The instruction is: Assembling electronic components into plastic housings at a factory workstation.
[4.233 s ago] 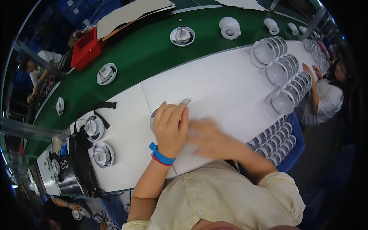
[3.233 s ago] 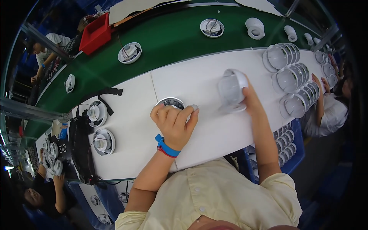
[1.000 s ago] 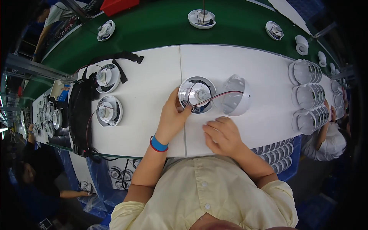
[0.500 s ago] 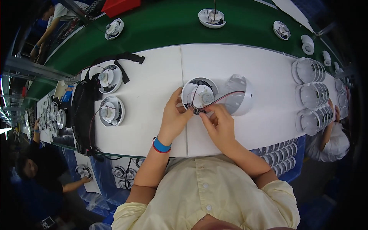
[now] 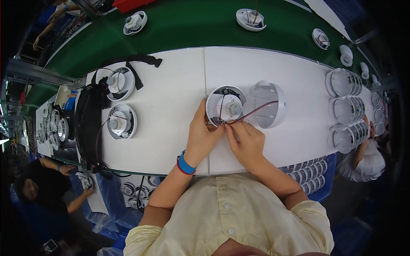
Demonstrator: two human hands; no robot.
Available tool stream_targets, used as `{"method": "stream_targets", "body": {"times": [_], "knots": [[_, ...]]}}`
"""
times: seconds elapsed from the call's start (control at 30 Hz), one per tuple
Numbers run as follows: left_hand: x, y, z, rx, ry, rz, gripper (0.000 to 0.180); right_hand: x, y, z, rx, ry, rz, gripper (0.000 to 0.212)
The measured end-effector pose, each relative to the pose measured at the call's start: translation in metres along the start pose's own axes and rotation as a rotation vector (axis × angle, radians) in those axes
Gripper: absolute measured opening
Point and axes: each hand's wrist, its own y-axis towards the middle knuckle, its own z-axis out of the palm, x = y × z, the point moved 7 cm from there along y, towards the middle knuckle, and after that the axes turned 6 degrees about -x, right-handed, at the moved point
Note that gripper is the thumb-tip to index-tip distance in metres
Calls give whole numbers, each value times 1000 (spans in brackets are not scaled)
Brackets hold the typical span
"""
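Nearest us, our left hand (image 5: 203, 138) gripped the rim of one white housing (image 5: 231, 106) on the counter (image 5: 164, 91) while our right hand (image 5: 247, 144) pinched its dark-and-red cable (image 5: 259, 109), with one clear-and-white cup (image 5: 278, 113) just right, two wired housings (image 5: 122, 121) left, three cup rows (image 5: 344, 110) farther right, and three wired shells (image 5: 252, 20) on the green surface (image 5: 192, 33) beyond.

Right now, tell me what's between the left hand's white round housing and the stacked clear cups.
In the head view, a clear-and-white plastic cup with a red-and-black wire crossing it, then bare white tabletop.
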Motion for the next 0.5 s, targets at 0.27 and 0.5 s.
{"method": "stream_targets", "body": {"times": [0.27,0.5], "knots": [[5,0,-7,0,-19,61,68,-8,-8,5,31,77,104,15],[16,0,-7,31,-55,37,74,7,8,-4,52,-29,-103,8]]}}
